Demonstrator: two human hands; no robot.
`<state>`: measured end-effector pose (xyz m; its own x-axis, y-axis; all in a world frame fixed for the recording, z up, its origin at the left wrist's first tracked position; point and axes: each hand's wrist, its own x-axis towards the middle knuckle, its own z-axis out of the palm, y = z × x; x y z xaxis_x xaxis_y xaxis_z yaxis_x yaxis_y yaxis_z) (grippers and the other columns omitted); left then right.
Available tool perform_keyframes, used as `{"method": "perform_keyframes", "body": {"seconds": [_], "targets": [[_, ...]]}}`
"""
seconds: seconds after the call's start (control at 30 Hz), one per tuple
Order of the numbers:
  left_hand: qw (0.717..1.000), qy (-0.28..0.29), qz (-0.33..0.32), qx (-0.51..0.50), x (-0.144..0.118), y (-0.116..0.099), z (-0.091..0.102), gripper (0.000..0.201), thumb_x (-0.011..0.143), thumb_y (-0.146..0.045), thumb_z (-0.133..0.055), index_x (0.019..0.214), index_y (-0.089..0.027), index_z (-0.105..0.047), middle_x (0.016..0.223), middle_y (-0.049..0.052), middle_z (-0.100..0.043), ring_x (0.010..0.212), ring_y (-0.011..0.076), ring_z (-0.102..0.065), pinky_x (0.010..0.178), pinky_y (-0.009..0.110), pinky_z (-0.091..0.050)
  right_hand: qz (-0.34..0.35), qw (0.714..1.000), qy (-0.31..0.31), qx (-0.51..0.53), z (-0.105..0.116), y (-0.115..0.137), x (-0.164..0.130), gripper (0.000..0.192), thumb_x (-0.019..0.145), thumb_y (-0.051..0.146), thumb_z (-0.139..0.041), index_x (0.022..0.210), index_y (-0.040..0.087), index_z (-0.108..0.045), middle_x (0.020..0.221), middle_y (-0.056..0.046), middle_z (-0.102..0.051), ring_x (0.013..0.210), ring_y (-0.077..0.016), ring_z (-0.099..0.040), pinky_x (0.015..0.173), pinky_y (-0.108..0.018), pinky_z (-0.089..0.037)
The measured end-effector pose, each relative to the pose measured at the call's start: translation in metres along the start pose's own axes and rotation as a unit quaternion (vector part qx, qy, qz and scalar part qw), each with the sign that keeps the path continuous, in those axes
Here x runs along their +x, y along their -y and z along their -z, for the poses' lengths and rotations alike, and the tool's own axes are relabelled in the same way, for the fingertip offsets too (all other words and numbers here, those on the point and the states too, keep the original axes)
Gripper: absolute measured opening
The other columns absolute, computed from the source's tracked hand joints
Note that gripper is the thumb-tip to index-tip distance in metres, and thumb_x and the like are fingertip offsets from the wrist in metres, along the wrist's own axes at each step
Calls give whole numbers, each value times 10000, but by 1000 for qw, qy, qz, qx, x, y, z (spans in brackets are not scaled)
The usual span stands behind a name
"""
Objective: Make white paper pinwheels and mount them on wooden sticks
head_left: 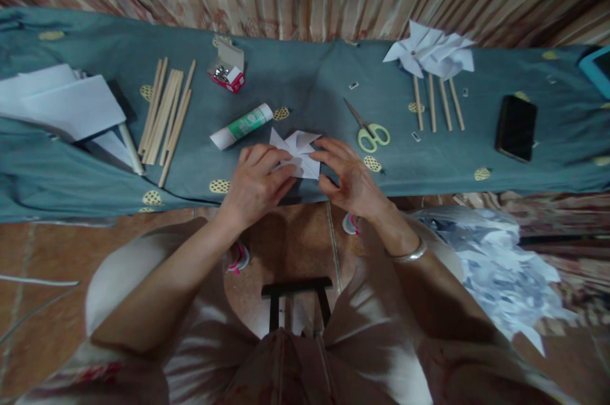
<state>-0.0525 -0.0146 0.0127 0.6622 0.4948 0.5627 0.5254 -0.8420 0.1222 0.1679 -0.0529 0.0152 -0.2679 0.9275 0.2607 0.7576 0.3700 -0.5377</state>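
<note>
At frame centre, left hand [255, 184] and right hand [350, 177] both grasp a folded white paper pinwheel [298, 152], stickless, while finished white paper pinwheels on wooden sticks [431, 58] lie upper right and loose wooden sticks [164, 114] wait upper left.

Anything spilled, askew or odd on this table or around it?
Mostly orderly. A glue stick lies on its side, a small pin box sits open, and paper scraps are heaped on the floor right of the person.

White folded paper pinwheel [298, 152] lies flat on cloth.
</note>
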Motion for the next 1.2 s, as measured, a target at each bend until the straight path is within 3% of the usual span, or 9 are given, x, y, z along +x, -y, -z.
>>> {"method": "perform_keyframes", "body": {"seconds": [0.13,0.3,0.53,0.87,1.2], "targets": [[999,38,13,-10,1,-5,-7,171,941,-217,-583,1088,-226,-669,1182,70,-698,1111,264,-568,887,448,-428,0,1000,7,-7,-2,1,1,471,797,113,-509,1242,233,-607,1417,-96,-573,1365,-269,-476,1133,-524,-398],[996,66,34,-38,3,-7,-13,161,958,-223,-550,1004,-240,-704,988,36,-741,996,233,-595,926,462,-407,-1,1000,8,-12,-3,1,2,456,794,105,-507,1221,211,-625,1401,-117,-583,1344,-265,-497,1120,-506,-414],[998,52,34,-29,4,-5,-13,185,954,-209,-537,952,-200,-722,898,47,-751,892,223,-607,888,447,-441,-1,1000,10,6,0,-2,1,473,757,85,-548,1202,226,-625,1424,-113,-563,1365,-277,-483,1115,-527,-413],[991,59,74,-97,1,-13,-8,174,927,-209,-552,930,-206,-726,910,42,-763,889,215,-637,964,479,-432,-21,997,9,80,2,-3,5,56,833,263,-684,871,250,-723,1409,-65,-585,1359,-275,-505,1125,-526,-408],[992,47,81,-84,-3,-13,-9,195,942,-223,-568,1079,-203,-704,935,57,-759,901,216,-624,991,491,-434,-38,997,-38,48,-14,-2,14,64,841,237,-645,801,222,-692,1381,-103,-606,1391,-315,-459,1121,-560,-389]]}}
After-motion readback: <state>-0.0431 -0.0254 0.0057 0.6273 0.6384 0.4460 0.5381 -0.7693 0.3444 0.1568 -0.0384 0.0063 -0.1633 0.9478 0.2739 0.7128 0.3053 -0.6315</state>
